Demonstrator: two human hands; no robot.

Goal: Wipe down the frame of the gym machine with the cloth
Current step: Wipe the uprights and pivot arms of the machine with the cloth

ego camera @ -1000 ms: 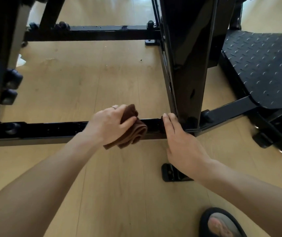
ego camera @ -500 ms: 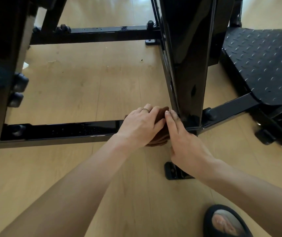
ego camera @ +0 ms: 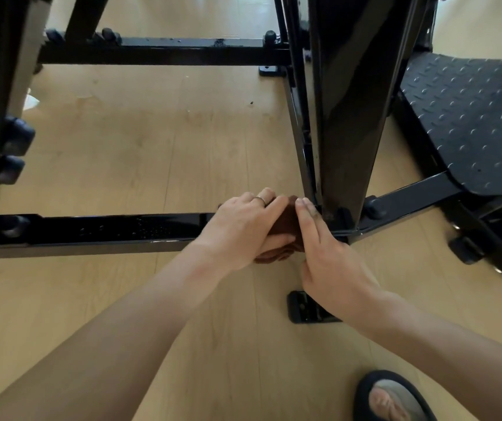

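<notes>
Light wooden floor [ego camera: 128, 153] fills the scene, and a black gym machine frame [ego camera: 116, 229] stands on it. One low bar of the frame runs from the left side toward the middle, near the person. A second low bar [ego camera: 158, 51] lies farther away, parallel to it. A tall black upright post [ego camera: 347, 117] rises where the near bar ends, a little right of the middle. On the far right sits a black footplate [ego camera: 474, 123] with a raised dot pattern.

The left hand [ego camera: 243, 226] grips a brown cloth [ego camera: 286, 221], with fingers curled over it and the thumb underneath, and presses it on the right end of the near bar, just beside the upright post. A ring is on one finger of this hand. The right hand [ego camera: 325, 256] has its fingers straight and together; they touch the cloth's right side and the foot of the post. A small black foot bracket [ego camera: 301, 308] lies on the floor under the right wrist. At the near right, a foot in a dark slipper [ego camera: 392, 396] is visible.
</notes>
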